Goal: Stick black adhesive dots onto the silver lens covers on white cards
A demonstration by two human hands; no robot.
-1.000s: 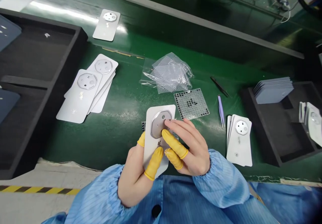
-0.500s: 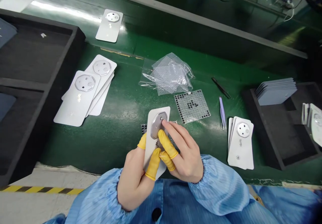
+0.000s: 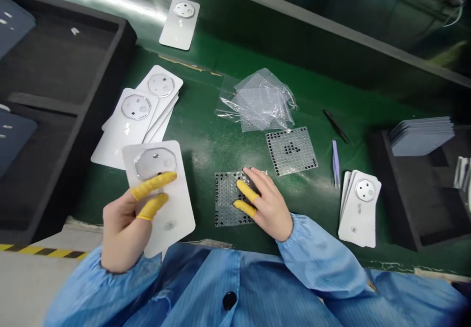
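Observation:
My left hand (image 3: 127,226) is at the lower left with a white panel (image 3: 178,209) that carries a silvery octagonal piece. Yellow finger covers lie across the panel's face; the fingers behind it are hidden. Its upper edge overlaps a white panel (image 3: 114,143) in the group on the bench. My right hand (image 3: 270,207) is over a clear sheet with black dots (image 3: 224,199), fingers apart, the yellow-covered tips at its surface. Another dotted clear sheet (image 3: 303,145) lies just beyond. Whether a small dot is between the right fingertips cannot be made out.
Clear plastic bags (image 3: 263,101) lie mid-bench. Dark tweezers (image 3: 335,125) and purple tweezers (image 3: 335,163) are to the right, by stacked white panels (image 3: 358,219). Black trays stand left (image 3: 125,40) and right (image 3: 401,214). A single white panel (image 3: 179,30) lies at the back.
My left hand has carried the white panel to the left, away from my right hand. My right hand has left the panel's face and come down to the dotted sheet. The view has shifted slightly.

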